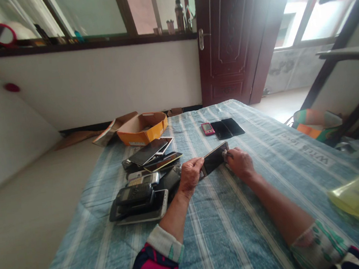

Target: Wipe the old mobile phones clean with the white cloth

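Observation:
My left hand (189, 174) grips the near end of a dark smartphone (214, 158) held just above the blue striped cloth (229, 228). My right hand (240, 162) is closed at the phone's far end, its fingers pinched on something small and grey that I cannot make out, pressed against the phone. A heap of several old phones (146, 185) lies just left of my left hand. Farther back lie a small red phone (207, 128) and two black phones (227, 128) side by side.
An open orange cardboard box (143, 129) sits at the cloth's far left corner. A yellow translucent bag (356, 194) lies at the right. A dark wooden door (230, 38) stands behind. Bare floor lies to the left.

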Demonstrator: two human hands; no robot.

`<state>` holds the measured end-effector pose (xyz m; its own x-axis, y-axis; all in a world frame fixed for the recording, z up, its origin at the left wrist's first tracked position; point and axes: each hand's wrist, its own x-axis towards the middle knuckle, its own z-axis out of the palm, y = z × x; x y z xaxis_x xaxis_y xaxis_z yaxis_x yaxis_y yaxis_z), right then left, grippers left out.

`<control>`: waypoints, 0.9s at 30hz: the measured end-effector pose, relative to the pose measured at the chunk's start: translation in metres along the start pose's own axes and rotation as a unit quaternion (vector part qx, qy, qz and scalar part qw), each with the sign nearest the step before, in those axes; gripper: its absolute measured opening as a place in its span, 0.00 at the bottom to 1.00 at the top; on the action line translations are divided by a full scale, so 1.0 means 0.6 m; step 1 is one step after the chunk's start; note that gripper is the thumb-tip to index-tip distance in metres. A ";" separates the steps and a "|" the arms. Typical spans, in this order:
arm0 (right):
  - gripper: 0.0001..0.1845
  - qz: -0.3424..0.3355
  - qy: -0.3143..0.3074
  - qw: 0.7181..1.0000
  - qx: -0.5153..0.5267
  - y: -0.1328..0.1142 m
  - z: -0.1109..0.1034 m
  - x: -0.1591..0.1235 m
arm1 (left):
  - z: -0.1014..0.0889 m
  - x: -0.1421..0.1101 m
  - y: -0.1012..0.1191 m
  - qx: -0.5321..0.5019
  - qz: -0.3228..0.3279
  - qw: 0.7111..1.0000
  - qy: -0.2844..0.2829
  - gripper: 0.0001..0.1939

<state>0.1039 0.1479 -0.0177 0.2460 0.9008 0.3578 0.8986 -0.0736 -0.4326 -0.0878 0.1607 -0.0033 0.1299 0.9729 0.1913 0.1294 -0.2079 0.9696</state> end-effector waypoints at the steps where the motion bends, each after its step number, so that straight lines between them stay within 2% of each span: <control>1: 0.12 -0.010 -0.009 1.000 -0.017 -0.006 0.000 -0.004 | 0.000 0.000 0.000 0.002 -0.001 1.000 0.000 0.15; 5: 0.10 -0.040 -0.031 0.996 -0.069 -0.026 -0.003 -0.019 | 0.000 -0.001 0.001 0.022 0.007 1.000 0.010 0.15; 11: 0.11 -0.089 -0.033 0.992 -0.077 -0.044 -0.002 -0.036 | 0.003 -0.004 0.004 0.055 0.030 0.998 0.011 0.16; 19: 0.13 -0.206 -0.038 0.975 -0.072 -0.085 0.001 -0.068 | 0.006 -0.005 0.000 0.055 0.038 0.998 0.022 0.17; 21: 0.13 -0.198 -0.036 0.977 -0.077 -0.081 0.002 -0.063 | 0.005 -0.004 -0.003 0.054 0.040 0.997 0.024 0.17; 27: 0.11 -0.088 -0.022 0.991 -0.102 -0.044 -0.004 -0.030 | 0.004 -0.002 -0.011 0.060 0.039 0.997 0.018 0.17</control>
<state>0.0765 0.1325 -0.0107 0.0666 0.9249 0.3744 0.9822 0.0053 -0.1880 -0.0862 0.1604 -0.0101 0.1095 0.9556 0.2736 0.2364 -0.2924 0.9266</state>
